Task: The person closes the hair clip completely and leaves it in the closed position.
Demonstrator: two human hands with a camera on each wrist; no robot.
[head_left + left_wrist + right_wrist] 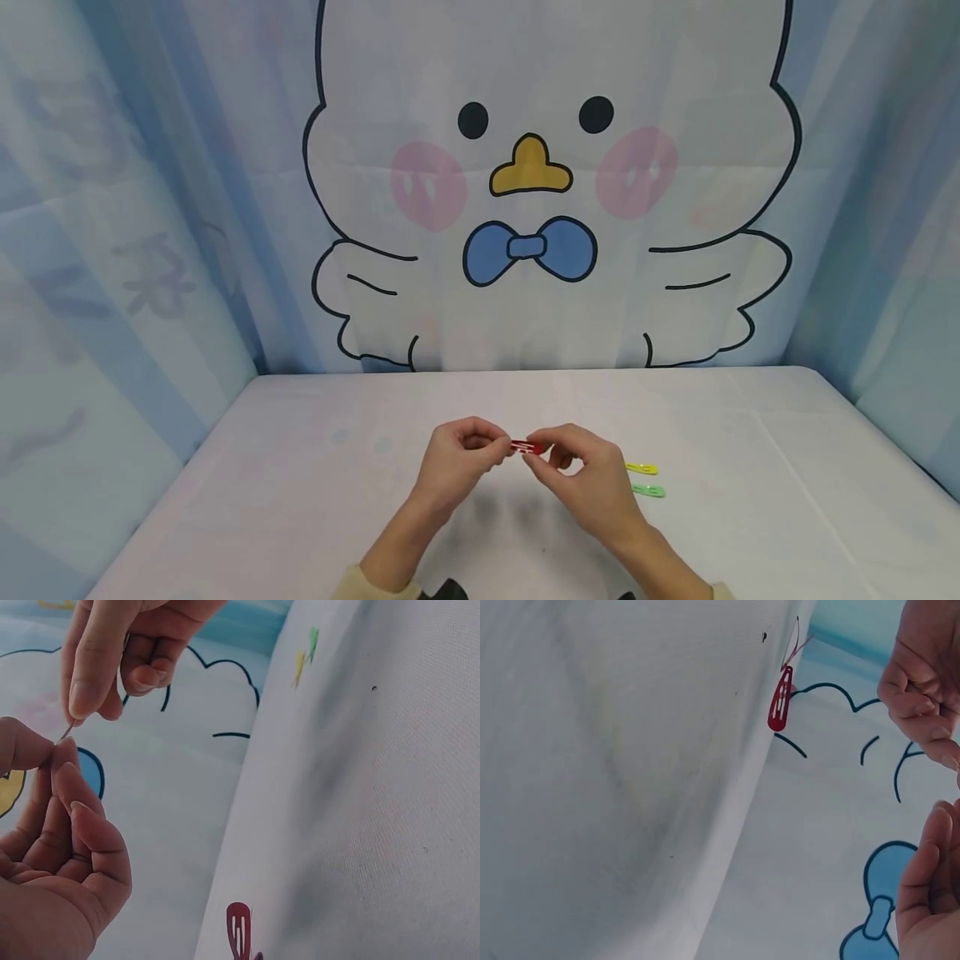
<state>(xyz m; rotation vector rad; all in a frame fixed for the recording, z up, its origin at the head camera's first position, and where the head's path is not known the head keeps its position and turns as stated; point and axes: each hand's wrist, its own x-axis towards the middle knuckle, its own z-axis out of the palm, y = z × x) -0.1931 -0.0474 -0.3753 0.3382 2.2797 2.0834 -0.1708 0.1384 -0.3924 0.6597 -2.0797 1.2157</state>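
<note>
A red snap hair clip (527, 447) is stretched between both hands above the table. My left hand (457, 458) pinches its left end between thumb and forefinger. The right hand (588, 479) pinches the other end the same way, its remaining fingers curled in. Seen edge-on in the left wrist view, the held clip (66, 733) is just a thin line between the fingertips. Another red hair clip (780, 701) shows at the table's far side in the right wrist view. The head view does not show it.
On the white table (315, 483), a yellow hair clip (642, 469) and a green hair clip (649, 491) lie just right of the right hand, partly behind it. A printed curtain (555, 325) hangs behind the table's far edge, with others along both sides.
</note>
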